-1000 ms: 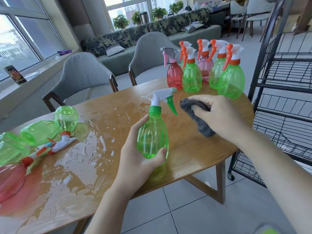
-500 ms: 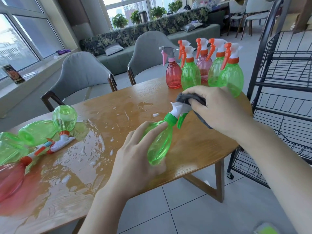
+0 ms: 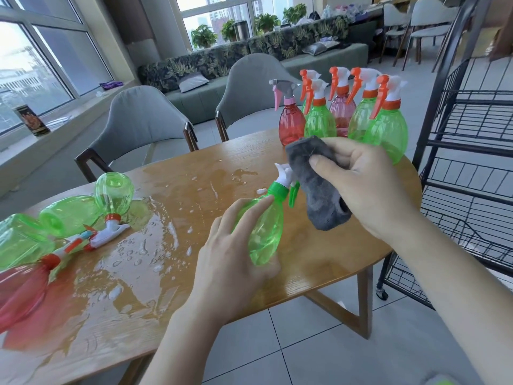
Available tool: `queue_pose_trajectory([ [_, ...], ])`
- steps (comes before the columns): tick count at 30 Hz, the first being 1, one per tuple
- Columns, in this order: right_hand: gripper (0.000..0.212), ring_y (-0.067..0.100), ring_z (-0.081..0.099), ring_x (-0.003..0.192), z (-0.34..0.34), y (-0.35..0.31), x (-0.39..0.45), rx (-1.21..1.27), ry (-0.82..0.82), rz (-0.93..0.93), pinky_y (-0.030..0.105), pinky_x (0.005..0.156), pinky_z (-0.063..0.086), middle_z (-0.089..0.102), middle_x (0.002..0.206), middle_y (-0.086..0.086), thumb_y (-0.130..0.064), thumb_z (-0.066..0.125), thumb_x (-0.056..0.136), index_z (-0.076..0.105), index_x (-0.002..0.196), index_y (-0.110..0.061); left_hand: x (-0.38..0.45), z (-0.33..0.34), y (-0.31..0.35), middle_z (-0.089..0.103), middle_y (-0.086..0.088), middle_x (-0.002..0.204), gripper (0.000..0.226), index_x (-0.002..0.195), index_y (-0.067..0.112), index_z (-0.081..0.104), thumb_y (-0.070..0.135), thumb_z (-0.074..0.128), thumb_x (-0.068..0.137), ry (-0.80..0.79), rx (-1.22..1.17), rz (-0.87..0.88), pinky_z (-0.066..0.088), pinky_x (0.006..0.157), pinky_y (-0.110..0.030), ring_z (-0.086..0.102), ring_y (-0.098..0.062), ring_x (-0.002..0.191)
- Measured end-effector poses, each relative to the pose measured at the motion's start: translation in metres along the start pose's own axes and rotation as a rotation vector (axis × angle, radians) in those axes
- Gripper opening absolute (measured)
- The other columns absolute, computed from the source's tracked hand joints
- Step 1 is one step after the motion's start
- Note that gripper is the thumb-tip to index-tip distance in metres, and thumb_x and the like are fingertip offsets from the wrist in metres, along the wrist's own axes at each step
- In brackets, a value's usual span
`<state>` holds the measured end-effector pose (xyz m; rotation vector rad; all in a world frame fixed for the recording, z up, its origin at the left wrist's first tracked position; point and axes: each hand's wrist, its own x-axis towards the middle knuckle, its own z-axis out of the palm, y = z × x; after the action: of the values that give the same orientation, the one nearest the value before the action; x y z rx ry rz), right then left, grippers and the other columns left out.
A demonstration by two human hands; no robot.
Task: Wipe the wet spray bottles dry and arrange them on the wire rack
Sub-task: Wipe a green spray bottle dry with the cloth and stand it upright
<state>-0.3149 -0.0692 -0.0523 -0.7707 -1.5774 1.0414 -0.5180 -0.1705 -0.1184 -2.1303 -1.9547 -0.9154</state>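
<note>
My left hand (image 3: 233, 259) grips a green spray bottle (image 3: 265, 232) by its body, tilted with the white and green nozzle pointing up and away. My right hand (image 3: 369, 187) holds a grey cloth (image 3: 319, 187) against the bottle's nozzle. Several upright green and red spray bottles (image 3: 347, 115) with orange triggers stand at the table's far right. Several wet bottles (image 3: 69, 215) lie on their sides at the table's left, in a pool of water. The black wire rack (image 3: 472, 173) stands right of the table, its shelves bare.
The wooden table (image 3: 194, 287) has water (image 3: 144, 245) spread over its left and middle. Two grey chairs (image 3: 144, 126) stand behind it. A window sill runs along the left, a sofa at the back. The floor is grey tile.
The bottle went from upright to tilted in my left hand. My right hand brought the cloth onto the nozzle, and the cloth now hangs lower beside the bottle's neck.
</note>
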Motion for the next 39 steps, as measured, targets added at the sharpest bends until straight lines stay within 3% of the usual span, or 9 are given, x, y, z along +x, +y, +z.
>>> queue_pose_trajectory([
  [7, 0.015, 0.029, 0.077, 0.087, 0.025, 0.035, -0.007, -0.049, -0.015, 0.351, 0.06, 0.089, 0.058, 0.08, 0.083, 0.002, -0.012, 0.071, 0.088, 0.08, 0.082, -0.022, -0.002, 0.009, -0.007, 0.034, 0.041, 0.144, 0.114, 0.164, 0.051, 0.019, 0.027, 0.088, 0.076, 0.083, -0.205, -0.153, 0.025, 0.103, 0.002, 0.035, 0.01, 0.137],
  [10, 0.031, 0.048, 0.069, 0.095, 0.036, 0.04, -0.006, -0.039, -0.04, 0.367, 0.063, 0.084, 0.056, 0.07, 0.097, 0.029, -0.03, 0.072, 0.073, 0.072, 0.09, -0.004, -0.003, 0.012, -0.005, 0.037, 0.029, 0.154, 0.111, 0.167, 0.039, 0.021, 0.029, 0.089, 0.079, 0.081, -0.189, -0.162, 0.03, 0.113, -0.013, 0.037, 0.0, 0.146],
  [12, 0.046, 0.048, 0.071, 0.091, 0.04, 0.043, -0.003, 0.026, -0.014, 0.364, 0.049, 0.075, 0.054, 0.065, 0.103, 0.035, -0.034, 0.072, 0.068, 0.067, 0.092, 0.004, -0.004, 0.012, -0.005, 0.038, 0.022, 0.158, 0.109, 0.165, 0.036, 0.026, 0.029, 0.09, 0.076, 0.085, -0.158, -0.146, 0.037, 0.114, -0.025, 0.04, -0.007, 0.148],
  [21, 0.005, 0.032, 0.076, 0.083, 0.043, 0.033, -0.008, 0.369, 0.035, 0.437, 0.042, 0.078, 0.055, 0.078, 0.093, 0.017, -0.009, 0.072, 0.092, 0.076, 0.095, -0.009, -0.005, 0.008, -0.005, 0.032, 0.019, 0.162, 0.106, 0.163, 0.042, 0.028, 0.039, 0.091, 0.078, 0.055, -0.045, -0.057, 0.039, 0.105, -0.025, 0.039, -0.011, 0.15],
  [24, 0.035, 0.03, 0.077, 0.093, 0.045, 0.032, -0.012, 0.425, -0.004, 0.441, 0.042, 0.086, 0.06, 0.078, 0.104, 0.016, -0.026, 0.085, 0.082, 0.073, 0.109, -0.007, -0.005, -0.009, -0.005, 0.034, 0.02, 0.165, 0.095, 0.157, 0.06, 0.031, 0.057, 0.087, 0.08, -0.083, -0.254, -0.059, 0.033, 0.116, -0.02, 0.032, -0.001, 0.155],
  [27, 0.05, 0.031, 0.077, 0.094, 0.045, 0.033, -0.011, 0.404, -0.029, 0.445, 0.044, 0.087, 0.061, 0.078, 0.103, 0.015, -0.037, 0.088, 0.07, 0.075, 0.108, -0.007, -0.008, -0.019, -0.002, 0.055, 0.019, 0.153, 0.07, 0.153, 0.054, 0.045, 0.05, 0.076, 0.091, -0.152, -0.53, -0.06, 0.044, 0.118, -0.042, 0.05, -0.01, 0.145],
  [33, 0.037, 0.032, 0.075, 0.087, 0.056, 0.044, -0.008, 0.367, 0.069, 0.361, 0.05, 0.088, 0.058, 0.077, 0.095, 0.014, -0.033, 0.09, 0.078, 0.076, 0.097, -0.004, -0.011, 0.0, 0.01, 0.044, 0.028, 0.155, 0.085, 0.157, 0.054, 0.035, 0.034, 0.078, 0.086, 0.032, -0.336, -0.059, 0.031, 0.113, -0.01, 0.039, 0.002, 0.148],
  [36, 0.074, 0.025, 0.061, 0.08, 0.062, 0.047, -0.009, 0.362, 0.097, 0.292, 0.043, 0.08, 0.048, 0.064, 0.085, 0.022, -0.054, 0.093, 0.063, 0.067, 0.101, 0.005, -0.016, 0.021, 0.021, 0.042, 0.008, 0.158, 0.096, 0.158, 0.046, 0.034, 0.025, 0.087, 0.081, 0.184, -0.072, -0.079, 0.044, 0.102, -0.025, 0.042, -0.02, 0.139],
  [39, 0.064, 0.026, 0.063, 0.081, 0.059, 0.046, -0.011, 0.367, 0.06, 0.284, 0.046, 0.079, 0.051, 0.067, 0.09, 0.026, -0.049, 0.091, 0.069, 0.07, 0.102, 0.002, -0.019, 0.032, 0.028, 0.043, 0.002, 0.157, 0.1, 0.157, 0.04, 0.04, 0.019, 0.093, 0.074, 0.266, -0.014, -0.087, 0.056, 0.097, -0.046, 0.045, -0.03, 0.131],
])
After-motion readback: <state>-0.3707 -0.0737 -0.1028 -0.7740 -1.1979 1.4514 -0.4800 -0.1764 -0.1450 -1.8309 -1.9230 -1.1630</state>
